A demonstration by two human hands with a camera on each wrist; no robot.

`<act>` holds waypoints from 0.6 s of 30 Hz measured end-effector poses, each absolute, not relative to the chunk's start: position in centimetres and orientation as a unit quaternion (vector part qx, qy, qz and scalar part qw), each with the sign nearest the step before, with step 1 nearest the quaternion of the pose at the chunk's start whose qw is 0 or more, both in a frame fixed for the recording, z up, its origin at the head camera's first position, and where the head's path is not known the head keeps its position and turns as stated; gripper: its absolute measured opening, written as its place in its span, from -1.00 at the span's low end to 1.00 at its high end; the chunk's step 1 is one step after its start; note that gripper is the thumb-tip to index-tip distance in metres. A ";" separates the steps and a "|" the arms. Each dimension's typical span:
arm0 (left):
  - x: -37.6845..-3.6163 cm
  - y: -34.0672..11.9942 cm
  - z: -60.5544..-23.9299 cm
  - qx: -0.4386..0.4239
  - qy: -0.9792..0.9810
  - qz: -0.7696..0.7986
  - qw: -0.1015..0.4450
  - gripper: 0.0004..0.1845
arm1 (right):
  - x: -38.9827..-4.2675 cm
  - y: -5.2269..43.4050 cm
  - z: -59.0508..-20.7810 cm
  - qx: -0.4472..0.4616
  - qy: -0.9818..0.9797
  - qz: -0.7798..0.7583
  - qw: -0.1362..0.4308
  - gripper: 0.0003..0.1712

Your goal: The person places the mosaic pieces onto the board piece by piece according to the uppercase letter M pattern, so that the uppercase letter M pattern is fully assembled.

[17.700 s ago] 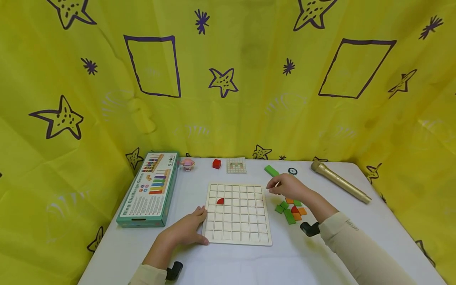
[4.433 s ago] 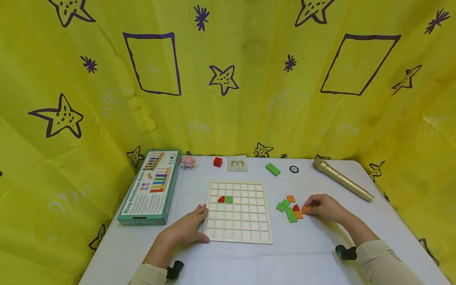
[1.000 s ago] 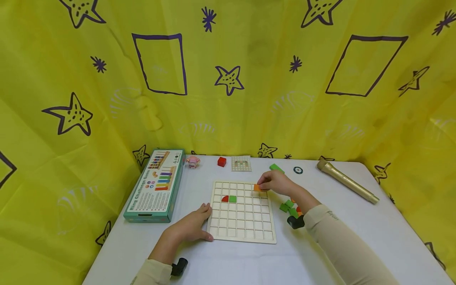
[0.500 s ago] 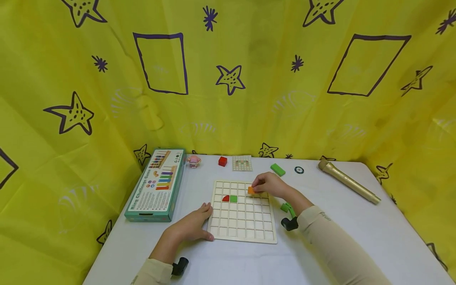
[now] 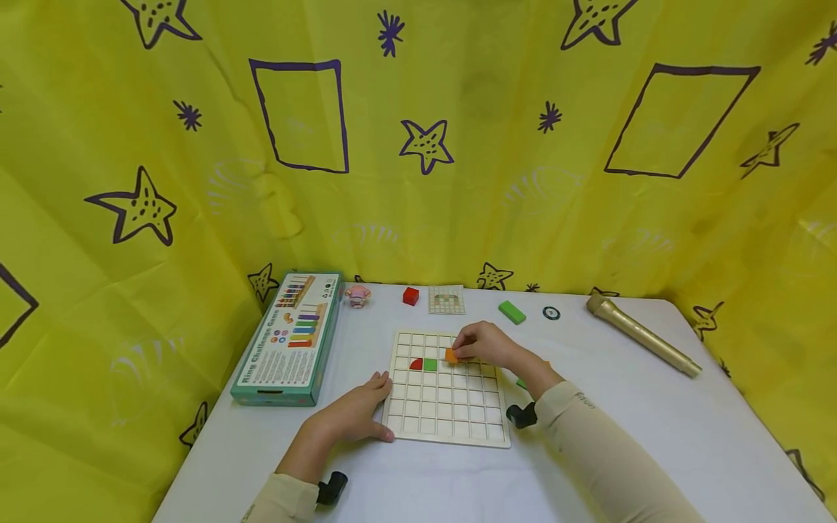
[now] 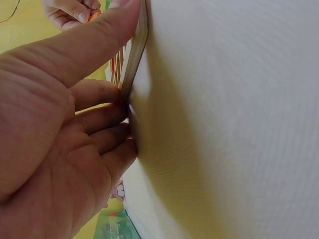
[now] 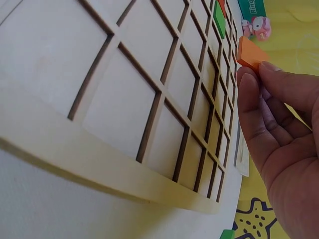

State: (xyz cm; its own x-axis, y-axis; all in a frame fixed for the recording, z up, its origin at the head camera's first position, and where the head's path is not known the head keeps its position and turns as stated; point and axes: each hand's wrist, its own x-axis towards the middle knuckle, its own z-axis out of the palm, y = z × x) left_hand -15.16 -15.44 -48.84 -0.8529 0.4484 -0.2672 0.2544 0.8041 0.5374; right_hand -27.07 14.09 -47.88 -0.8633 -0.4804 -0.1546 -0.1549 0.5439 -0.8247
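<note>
A pale wooden grid board (image 5: 451, 414) lies on the table. In it sit a red quarter-round tile (image 5: 416, 364) and, directly to its right, a green square tile (image 5: 430, 365). My right hand (image 5: 487, 344) pinches an orange square tile (image 5: 450, 356) between thumb and fingertips. The right wrist view shows this orange tile (image 7: 250, 53) held tilted, apart from the board. My left hand (image 5: 356, 412) rests at the board's near left, fingers against its left side and thumb at the front corner. Loose tiles, including a green tile (image 5: 521, 383), are mostly hidden by the right forearm.
A ring game box (image 5: 288, 341) lies at left. Along the back are a pink figurine (image 5: 357, 296), a red cube (image 5: 410, 296), a pattern card (image 5: 447, 299), a green block (image 5: 512, 312), a round disc (image 5: 551, 313) and a gold microphone (image 5: 644, 335).
The green square tile has joined the red one on the board since the first frame. My right hand took the orange tile from the pile and has moved left over the board. My left hand stays put.
</note>
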 end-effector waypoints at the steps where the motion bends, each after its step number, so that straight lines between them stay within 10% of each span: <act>1: -15.2 -15.4 -48.8 0.190 0.930 0.250 0.194 0.07 | -27.1 14.0 -47.9 -0.185 0.858 -0.441 0.186 -0.96; 18: -15.3 -15.3 -48.9 0.186 0.931 0.249 0.193 0.08 | -27.4 12.9 -49.5 -0.202 0.877 -0.391 0.195 -0.94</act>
